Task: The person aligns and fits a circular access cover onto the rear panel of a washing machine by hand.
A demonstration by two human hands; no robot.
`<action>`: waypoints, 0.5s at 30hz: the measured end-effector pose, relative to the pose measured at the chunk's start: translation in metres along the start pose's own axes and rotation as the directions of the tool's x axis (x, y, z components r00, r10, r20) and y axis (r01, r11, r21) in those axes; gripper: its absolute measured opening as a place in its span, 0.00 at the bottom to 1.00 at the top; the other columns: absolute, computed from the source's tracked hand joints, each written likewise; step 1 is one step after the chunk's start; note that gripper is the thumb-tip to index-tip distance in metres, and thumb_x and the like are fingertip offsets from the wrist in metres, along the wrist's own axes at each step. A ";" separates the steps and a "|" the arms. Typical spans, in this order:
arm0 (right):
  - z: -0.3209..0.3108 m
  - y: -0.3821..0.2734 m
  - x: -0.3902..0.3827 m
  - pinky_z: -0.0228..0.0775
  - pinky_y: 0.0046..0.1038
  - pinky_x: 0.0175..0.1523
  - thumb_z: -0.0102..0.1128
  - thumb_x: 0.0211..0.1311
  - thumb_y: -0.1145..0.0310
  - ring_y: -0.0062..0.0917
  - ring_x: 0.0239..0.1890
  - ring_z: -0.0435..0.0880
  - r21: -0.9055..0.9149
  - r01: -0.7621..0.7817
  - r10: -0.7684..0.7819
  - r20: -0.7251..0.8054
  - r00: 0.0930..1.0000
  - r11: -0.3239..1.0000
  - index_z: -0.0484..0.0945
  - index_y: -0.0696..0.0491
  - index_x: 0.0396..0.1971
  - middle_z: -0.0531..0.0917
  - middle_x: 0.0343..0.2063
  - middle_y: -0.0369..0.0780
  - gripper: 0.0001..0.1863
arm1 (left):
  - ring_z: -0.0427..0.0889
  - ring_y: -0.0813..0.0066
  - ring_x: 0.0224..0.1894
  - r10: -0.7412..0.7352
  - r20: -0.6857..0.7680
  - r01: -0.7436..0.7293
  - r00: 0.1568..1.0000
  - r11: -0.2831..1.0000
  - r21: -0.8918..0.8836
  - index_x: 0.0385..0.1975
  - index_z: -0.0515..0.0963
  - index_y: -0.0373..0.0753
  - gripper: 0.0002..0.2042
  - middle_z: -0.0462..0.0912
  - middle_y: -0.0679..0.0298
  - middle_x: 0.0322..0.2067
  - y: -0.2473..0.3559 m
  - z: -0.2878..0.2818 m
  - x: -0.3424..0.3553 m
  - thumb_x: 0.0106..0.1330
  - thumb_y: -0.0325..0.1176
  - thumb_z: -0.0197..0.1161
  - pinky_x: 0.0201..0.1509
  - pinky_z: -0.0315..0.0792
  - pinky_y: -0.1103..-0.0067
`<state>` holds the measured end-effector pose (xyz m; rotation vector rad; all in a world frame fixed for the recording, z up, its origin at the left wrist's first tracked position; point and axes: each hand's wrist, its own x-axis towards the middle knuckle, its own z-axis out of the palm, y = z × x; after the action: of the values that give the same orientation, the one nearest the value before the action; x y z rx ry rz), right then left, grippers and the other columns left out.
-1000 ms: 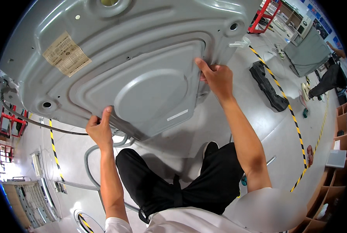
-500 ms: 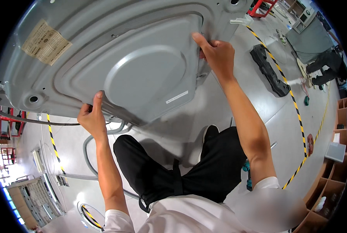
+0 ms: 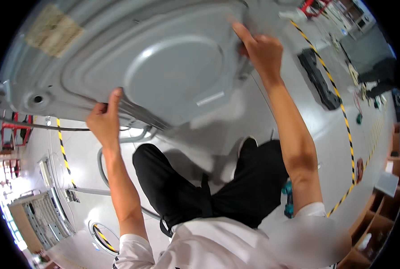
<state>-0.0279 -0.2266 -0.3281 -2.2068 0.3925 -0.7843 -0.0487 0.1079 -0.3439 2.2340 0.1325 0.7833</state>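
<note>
A grey metal panel (image 3: 168, 83) fills the frame's upper middle — the left hand (image 3: 105, 121) clamped on its lower-left edge, the right hand (image 3: 265, 54) on its right edge. The grip looks done; whether it's loose from the grey casing (image 3: 34, 71), I can't tell.

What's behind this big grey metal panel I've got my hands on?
Past the lower edge of the grey panel, a grey hose and floor show. Whatever sits directly behind is covered, so the far side cannot be seen.
</note>
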 end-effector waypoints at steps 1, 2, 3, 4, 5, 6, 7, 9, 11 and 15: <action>-0.001 0.001 0.002 0.58 0.26 0.19 0.62 0.43 0.38 0.23 0.09 0.68 -0.031 0.039 -0.040 -0.015 0.999 0.999 0.67 0.54 -0.01 0.70 0.02 0.34 0.35 | 0.55 0.83 0.13 0.026 0.011 -0.026 1.000 0.999 0.039 0.08 0.69 0.28 0.27 0.61 0.70 0.06 0.000 -0.002 0.002 0.50 0.47 0.70 0.16 0.52 0.81; -0.002 0.002 0.002 0.60 0.26 0.21 0.61 0.44 0.38 0.23 0.10 0.69 -0.031 -0.009 0.009 0.001 1.000 0.999 0.68 0.55 0.00 0.71 0.03 0.35 0.35 | 0.54 0.83 0.13 0.050 0.021 -0.051 0.999 0.995 0.083 0.08 0.69 0.28 0.27 0.61 0.69 0.05 0.004 -0.006 0.003 0.50 0.47 0.71 0.16 0.52 0.81; -0.004 0.003 0.003 0.62 0.25 0.22 0.61 0.45 0.37 0.23 0.11 0.70 -0.033 -0.057 0.057 0.018 0.998 0.998 0.70 0.55 0.01 0.72 0.03 0.36 0.35 | 0.53 0.83 0.13 0.070 0.032 -0.074 0.997 0.989 0.128 0.07 0.68 0.28 0.27 0.60 0.68 0.04 0.006 -0.006 0.004 0.49 0.48 0.71 0.15 0.51 0.80; -0.005 -0.002 0.002 0.64 0.25 0.24 0.60 0.45 0.37 0.23 0.12 0.72 -0.035 -0.079 0.080 0.030 0.996 0.996 0.72 0.56 0.02 0.73 0.04 0.36 0.34 | 0.52 0.82 0.12 0.107 0.013 -0.108 0.994 0.989 0.103 0.06 0.67 0.29 0.28 0.58 0.67 0.04 0.006 -0.007 0.006 0.48 0.48 0.71 0.14 0.51 0.79; -0.006 -0.005 0.002 0.66 0.24 0.25 0.60 0.45 0.37 0.23 0.13 0.74 -0.044 -0.103 0.105 0.042 0.994 0.994 0.74 0.56 0.04 0.74 0.05 0.36 0.34 | 0.51 0.81 0.11 0.143 -0.002 -0.143 0.990 0.987 0.076 0.05 0.66 0.30 0.29 0.57 0.66 0.03 0.005 -0.008 0.006 0.47 0.49 0.72 0.13 0.50 0.79; -0.006 -0.005 0.001 0.66 0.24 0.26 0.60 0.45 0.37 0.22 0.13 0.74 -0.029 -0.091 0.092 0.044 0.995 0.995 0.75 0.57 0.04 0.74 0.05 0.36 0.34 | 0.49 0.80 0.11 0.179 -0.004 -0.177 0.984 0.977 0.117 0.04 0.64 0.31 0.30 0.55 0.66 0.03 0.000 -0.007 0.006 0.47 0.50 0.72 0.13 0.49 0.79; -0.004 -0.005 0.001 0.67 0.23 0.26 0.60 0.45 0.37 0.22 0.13 0.75 -0.013 -0.080 0.081 0.045 0.996 0.997 0.75 0.57 0.05 0.75 0.06 0.36 0.34 | 0.49 0.79 0.11 0.174 -0.004 -0.172 0.985 0.976 0.136 0.03 0.63 0.31 0.30 0.54 0.67 0.03 0.000 -0.010 0.009 0.47 0.50 0.72 0.13 0.49 0.79; -0.003 -0.005 -0.001 0.68 0.22 0.27 0.61 0.46 0.38 0.21 0.13 0.76 -0.001 -0.080 0.080 0.050 0.996 0.997 0.76 0.58 0.06 0.76 0.06 0.36 0.34 | 0.48 0.78 0.11 0.159 0.022 -0.160 0.987 0.975 0.152 0.03 0.62 0.31 0.31 0.53 0.67 0.03 0.002 -0.010 0.007 0.47 0.50 0.72 0.12 0.48 0.79; -0.003 -0.005 0.000 0.68 0.21 0.26 0.62 0.46 0.39 0.20 0.13 0.75 0.015 -0.094 0.093 0.060 0.994 0.995 0.75 0.58 0.06 0.76 0.07 0.36 0.33 | 0.47 0.78 0.11 0.131 0.014 -0.132 0.991 0.983 0.129 0.03 0.61 0.32 0.31 0.53 0.68 0.03 0.003 -0.011 0.007 0.47 0.50 0.72 0.13 0.47 0.79; -0.003 -0.006 -0.001 0.67 0.19 0.24 0.67 0.46 0.45 0.18 0.13 0.74 0.189 -0.157 0.146 0.071 0.987 0.969 0.74 0.59 0.05 0.75 0.07 0.36 0.30 | 0.48 0.79 0.12 0.044 0.035 -0.047 0.998 0.996 0.072 0.03 0.61 0.32 0.31 0.53 0.69 0.03 0.005 -0.010 0.005 0.47 0.50 0.72 0.13 0.45 0.79</action>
<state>-0.0305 -0.2237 -0.3231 -1.9869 0.4329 -0.6479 -0.0509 0.1126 -0.3324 2.3244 0.0958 0.7766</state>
